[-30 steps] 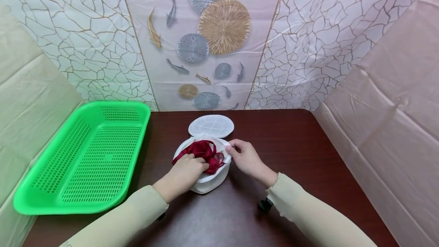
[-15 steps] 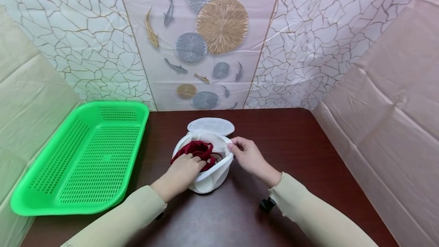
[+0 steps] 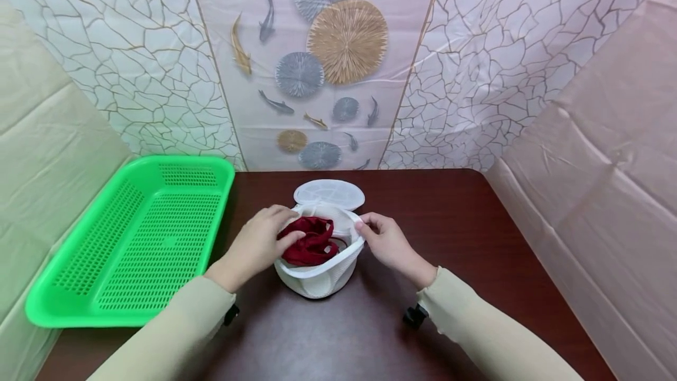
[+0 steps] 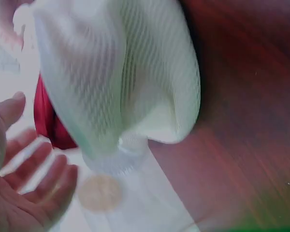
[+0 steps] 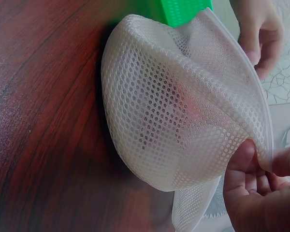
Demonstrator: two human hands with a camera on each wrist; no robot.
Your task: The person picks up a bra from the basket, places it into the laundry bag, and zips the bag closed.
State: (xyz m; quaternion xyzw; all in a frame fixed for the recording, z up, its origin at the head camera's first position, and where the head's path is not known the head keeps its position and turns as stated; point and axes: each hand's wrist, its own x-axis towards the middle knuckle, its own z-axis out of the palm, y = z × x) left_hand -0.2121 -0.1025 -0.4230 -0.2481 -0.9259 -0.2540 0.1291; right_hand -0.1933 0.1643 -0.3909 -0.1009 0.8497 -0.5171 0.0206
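A white mesh laundry bag (image 3: pixel 324 280) stands on the table with its round lid (image 3: pixel 330 193) folded back behind it. Inside lies a crumpled dark red fabric item with thin straps (image 3: pixel 309 246), probably a garment; its exact kind is not plain. The left hand (image 3: pixel 258 246) is at the bag's left rim, thumb over the opening. In the left wrist view its fingers are spread and hold nothing, with the red fabric (image 4: pixel 50 121) just beyond them. On the right side, the right hand (image 3: pixel 388 246) pinches the bag's rim between thumb and fingers, as the right wrist view also shows.
A green perforated plastic basket (image 3: pixel 153 246) stands at the left of the dark wooden table (image 3: pixel 433 210). Patterned sheeting (image 3: pixel 476 63) walls off the back, and plain creased sheets (image 3: pixel 592 163) line the sides.
The left hand has let go of the red fabric and lifted out to the bag's left rim. The fabric rests lower in the bag. The right hand keeps holding the rim, now pulled slightly outward.
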